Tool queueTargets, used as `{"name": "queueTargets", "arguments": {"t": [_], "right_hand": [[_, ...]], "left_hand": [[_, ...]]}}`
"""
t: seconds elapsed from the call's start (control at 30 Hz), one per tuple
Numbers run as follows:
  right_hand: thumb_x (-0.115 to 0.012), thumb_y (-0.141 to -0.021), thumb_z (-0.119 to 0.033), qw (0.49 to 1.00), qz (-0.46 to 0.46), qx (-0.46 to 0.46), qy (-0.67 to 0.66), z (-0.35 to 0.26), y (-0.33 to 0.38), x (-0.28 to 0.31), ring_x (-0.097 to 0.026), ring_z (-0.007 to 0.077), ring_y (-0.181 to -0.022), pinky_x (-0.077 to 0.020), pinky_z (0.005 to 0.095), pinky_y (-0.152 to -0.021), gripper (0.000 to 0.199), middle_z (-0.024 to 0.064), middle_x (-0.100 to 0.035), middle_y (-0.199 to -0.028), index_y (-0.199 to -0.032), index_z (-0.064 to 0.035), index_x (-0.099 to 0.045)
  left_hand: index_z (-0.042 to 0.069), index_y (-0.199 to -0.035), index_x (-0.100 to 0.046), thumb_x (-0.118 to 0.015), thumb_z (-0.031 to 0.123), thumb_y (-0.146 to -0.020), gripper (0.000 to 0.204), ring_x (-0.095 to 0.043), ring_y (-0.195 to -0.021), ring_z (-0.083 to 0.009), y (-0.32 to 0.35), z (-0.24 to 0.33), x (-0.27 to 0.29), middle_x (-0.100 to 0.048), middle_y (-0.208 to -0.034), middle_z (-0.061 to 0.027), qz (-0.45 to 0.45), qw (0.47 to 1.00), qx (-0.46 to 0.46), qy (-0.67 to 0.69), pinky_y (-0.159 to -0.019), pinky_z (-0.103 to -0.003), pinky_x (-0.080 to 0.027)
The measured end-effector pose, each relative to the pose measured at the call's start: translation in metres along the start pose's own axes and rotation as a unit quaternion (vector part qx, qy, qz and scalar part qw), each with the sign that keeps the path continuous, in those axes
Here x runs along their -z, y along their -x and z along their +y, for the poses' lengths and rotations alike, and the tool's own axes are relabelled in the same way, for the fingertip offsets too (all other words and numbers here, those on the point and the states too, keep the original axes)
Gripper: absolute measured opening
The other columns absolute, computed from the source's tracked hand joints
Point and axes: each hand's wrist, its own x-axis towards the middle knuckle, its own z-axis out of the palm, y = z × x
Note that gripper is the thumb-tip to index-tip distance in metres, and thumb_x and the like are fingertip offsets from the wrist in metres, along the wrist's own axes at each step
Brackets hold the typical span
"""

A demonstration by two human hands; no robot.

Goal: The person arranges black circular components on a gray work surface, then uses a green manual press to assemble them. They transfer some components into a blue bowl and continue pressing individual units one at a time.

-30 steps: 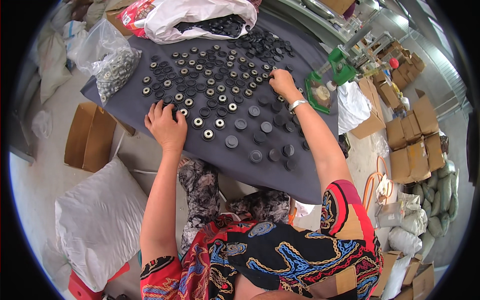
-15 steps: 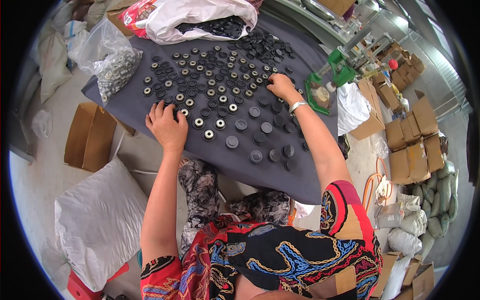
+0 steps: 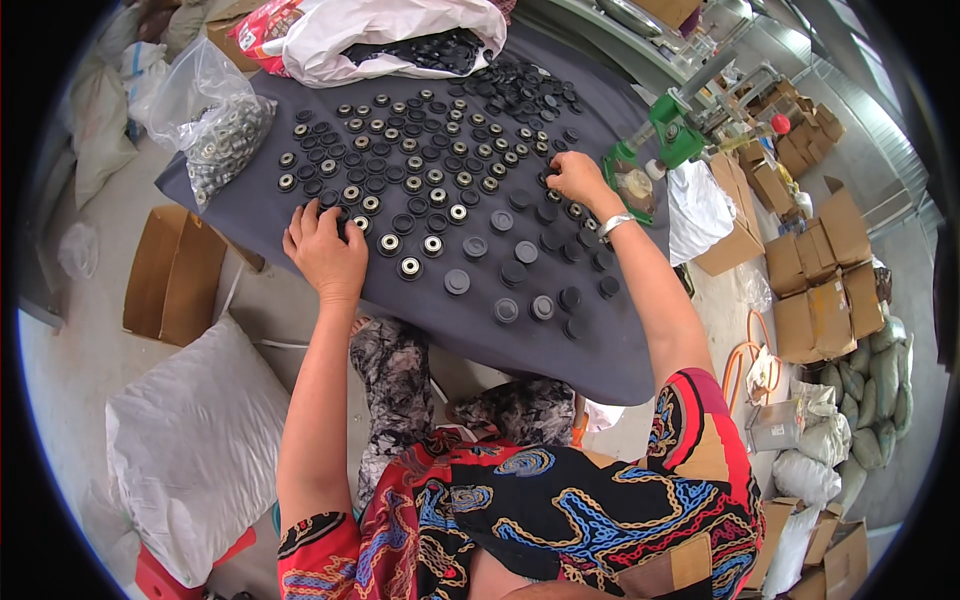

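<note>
Many black round plastic caps lie on a dark cloth-covered table, several of them with silver bearings set in their middles. At the table's near left edge, my left hand has its fingers bent down around a black cap, partly hidden under the fingertips. Farther right, at the right side of the caps, my right hand pinches with thumb and fingertips at the cloth. What sits in that pinch is too covered to make out. A row of capped bearings lies just below the right wrist.
Beyond the caps lies a white sack of loose black parts. A clear bag of bearings sits at the table's left corner. The green hand press stands at the right edge. Cardboard boxes and a stuffed white sack stand around.
My right hand has moved a little to the right and nearer, its fingertips still down at the caps. My left hand stays at the same spot. The whole view has shifted slightly.
</note>
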Motion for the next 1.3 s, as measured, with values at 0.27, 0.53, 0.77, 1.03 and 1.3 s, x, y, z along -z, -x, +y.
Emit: {"name": "queueTargets", "arguments": {"t": [0.27,0.53,0.77,1.03,1.3], "right_hand": [[-0.069,-0.070,-0.017,1.000,0.016,-0.009,-0.018,-0.005,-0.003,-0.009,-0.065,0.0358,-0.090,-0.0511,0.0413,-0.082,0.030,0.0221,-0.068,-0.092,-0.094,0.0005,-0.070],[-0.069,-0.073,-0.017,0.983,0.124,-0.085,-0.104,0.039,-0.032,0.031,-0.067,0.0331,-0.084,-0.0518,0.0402,-0.078,0.023,0.0166,-0.070,-0.085,-0.091,-0.0031,-0.072],[-0.066,-0.073,-0.012,0.999,-0.015,-0.017,0.036,0.029,-0.037,-0.009,-0.063,0.0325,-0.102,-0.0499,0.0400,-0.089,0.038,0.0170,-0.067,-0.108,-0.110,-0.0090,-0.068],[-0.069,-0.070,-0.012,0.998,0.054,-0.015,0.012,0.034,-0.038,-0.016,-0.062,0.0363,-0.095,-0.0491,0.0422,-0.087,0.035,0.0221,-0.066,-0.096,-0.101,0.0004,-0.064],[-0.069,-0.068,-0.014,0.990,0.111,-0.020,-0.079,0.027,-0.012,-0.020,-0.063,0.0347,-0.086,-0.0481,0.0417,-0.077,0.031,0.0181,-0.065,-0.086,-0.094,0.0005,-0.060]], "left_hand": [[0.007,-0.094,-0.067,-0.065,0.016,-0.075,0.022,-0.047,-0.123,-0.0331,-0.001,0.002,-0.001,-0.059,-0.123,-0.0135,-0.005,1.000,0.002,0.001,-0.106,-0.052,-0.029],[0.007,-0.094,-0.067,-0.065,0.016,-0.075,0.022,-0.048,-0.122,-0.0330,0.000,-0.001,0.000,-0.059,-0.123,-0.0135,0.003,1.000,-0.001,0.005,-0.105,-0.052,-0.029],[0.007,-0.093,-0.068,-0.065,0.016,-0.075,0.021,-0.048,-0.122,-0.0330,-0.001,-0.002,0.001,-0.059,-0.122,-0.0137,0.000,1.000,-0.004,-0.002,-0.105,-0.052,-0.029],[0.008,-0.094,-0.067,-0.065,0.016,-0.075,0.021,-0.048,-0.122,-0.0328,0.000,-0.001,0.001,-0.059,-0.122,-0.0135,-0.006,1.000,-0.004,-0.004,-0.106,-0.052,-0.029],[0.008,-0.094,-0.067,-0.065,0.017,-0.075,0.022,-0.049,-0.121,-0.0326,0.000,0.000,-0.001,-0.059,-0.122,-0.0126,-0.005,1.000,-0.005,-0.008,-0.106,-0.052,-0.029]]}}
